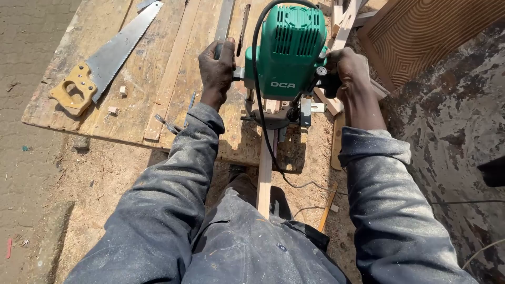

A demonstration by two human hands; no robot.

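Wooden and scarred, the plank table [131, 68] carries a yellow-handled steel handsaw [100, 63] at its left, well apart from the work. The left hand [217, 66] is closed around one side grip of the green-bodied plunge router [286, 58]; the right hand [344, 71] is wrapped around the other. The router is seated on a narrow pale wooden strip [264, 173] overhanging the table edge. The black power cord [260, 105], draped beside the base, could be snagged, and the strip could shift.

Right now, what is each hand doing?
Left hand: closed on the left side handle of the green electric router.
Right hand: closed on its black right handle.
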